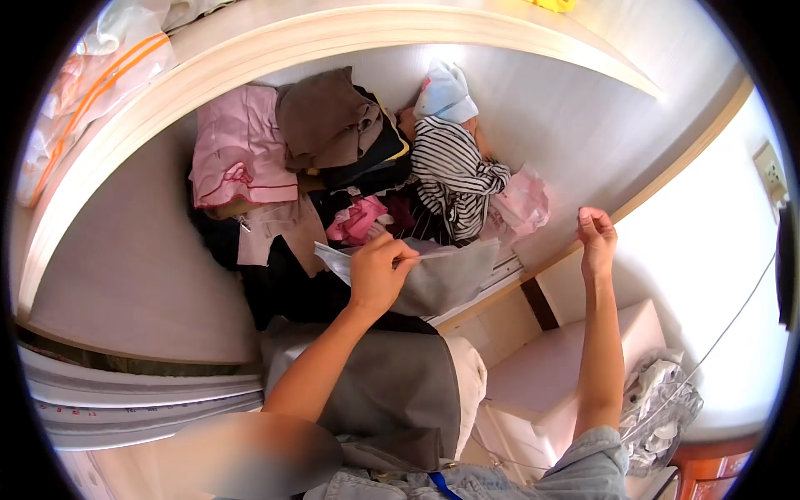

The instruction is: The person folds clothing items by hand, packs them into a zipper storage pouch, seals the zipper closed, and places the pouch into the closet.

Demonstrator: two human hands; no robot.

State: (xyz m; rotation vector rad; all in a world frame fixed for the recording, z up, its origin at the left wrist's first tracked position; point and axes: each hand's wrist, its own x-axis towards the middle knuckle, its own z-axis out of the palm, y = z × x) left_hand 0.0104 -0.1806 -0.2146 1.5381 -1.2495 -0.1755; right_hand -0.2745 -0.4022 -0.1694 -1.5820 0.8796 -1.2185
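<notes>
My left hand [380, 271] is closed on the top edge of a translucent grey plastic bag [454, 279], in front of the clothes on the shelf. Off to the right, my right hand [597, 233] is raised with its fingers pinched together; whatever they hold, if anything, is too small to name. Behind the bag lie pink cloth [357, 219] and a black-and-white striped garment [454, 171]. Farther left are a folded pink garment [237, 150] and a brown one [327, 117]. A large grey fabric piece [383, 383] lies below my left hand.
A wooden shelf edge [275, 52] curves overhead, with an orange-striped plastic bag [100, 108] at upper left. A pale cabinet [542, 367] and a clear bag [662, 404] stand at lower right. A thin cord hangs at the right, below a wall socket [771, 172].
</notes>
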